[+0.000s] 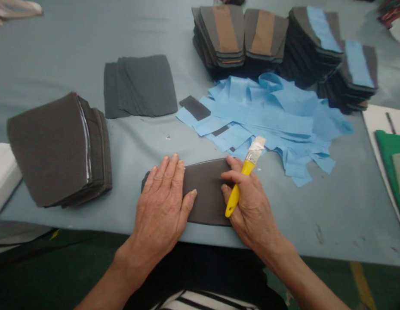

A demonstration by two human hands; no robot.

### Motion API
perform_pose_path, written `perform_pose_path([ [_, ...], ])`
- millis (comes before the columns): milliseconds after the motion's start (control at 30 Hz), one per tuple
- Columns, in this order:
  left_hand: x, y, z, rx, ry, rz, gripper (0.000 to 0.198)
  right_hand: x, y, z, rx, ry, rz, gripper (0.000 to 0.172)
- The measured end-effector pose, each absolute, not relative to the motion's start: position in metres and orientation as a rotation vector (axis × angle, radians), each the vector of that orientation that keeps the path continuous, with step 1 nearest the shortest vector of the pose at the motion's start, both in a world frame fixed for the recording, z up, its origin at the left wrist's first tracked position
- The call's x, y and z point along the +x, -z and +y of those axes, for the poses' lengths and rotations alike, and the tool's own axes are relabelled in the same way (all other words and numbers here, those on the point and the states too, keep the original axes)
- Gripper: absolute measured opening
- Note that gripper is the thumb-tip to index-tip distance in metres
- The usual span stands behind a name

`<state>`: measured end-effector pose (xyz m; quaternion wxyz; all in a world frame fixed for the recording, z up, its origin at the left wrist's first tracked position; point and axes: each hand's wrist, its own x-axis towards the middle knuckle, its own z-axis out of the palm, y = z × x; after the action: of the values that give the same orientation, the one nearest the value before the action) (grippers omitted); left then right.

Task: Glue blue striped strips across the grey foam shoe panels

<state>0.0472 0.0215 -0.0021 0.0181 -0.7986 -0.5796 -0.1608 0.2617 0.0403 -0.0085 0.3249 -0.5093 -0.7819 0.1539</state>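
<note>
A dark grey fabric panel (206, 193) lies flat near the table's front edge, with a thin pale line along its far edge. My left hand (163, 198) rests flat on its left part, fingers stretched out and together. At the panel's right end is my right hand (248, 198), its fingertips touching the panel. It holds a paintbrush (236, 193) with a yellow handle, the whitish bristles pointing away from me. Just beyond the hands spreads a loose heap of light blue strips (261, 112), some with dark patches.
On the left stands a thick stack of dark panels (51, 150), with fanned grey pieces (145, 86) behind it. Stacks with brown strips (226, 30) and stacks with blue strips (325, 30) stand at the back right. A green item (392, 150) lies at the right edge.
</note>
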Motion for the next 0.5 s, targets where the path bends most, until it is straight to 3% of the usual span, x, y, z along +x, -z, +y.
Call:
perform_pose_path([
  [300,0.043,0.0,0.022,-2.463,0.485,-1.736,0.066,0.279,-0.009,0.03,-1.288,-0.167,-1.893,0.024],
  [500,0.029,-0.053,-0.001,-2.309,0.995,-1.908,0.059,0.3,-0.047,0.0,-1.308,-0.161,-1.546,0.02],
])
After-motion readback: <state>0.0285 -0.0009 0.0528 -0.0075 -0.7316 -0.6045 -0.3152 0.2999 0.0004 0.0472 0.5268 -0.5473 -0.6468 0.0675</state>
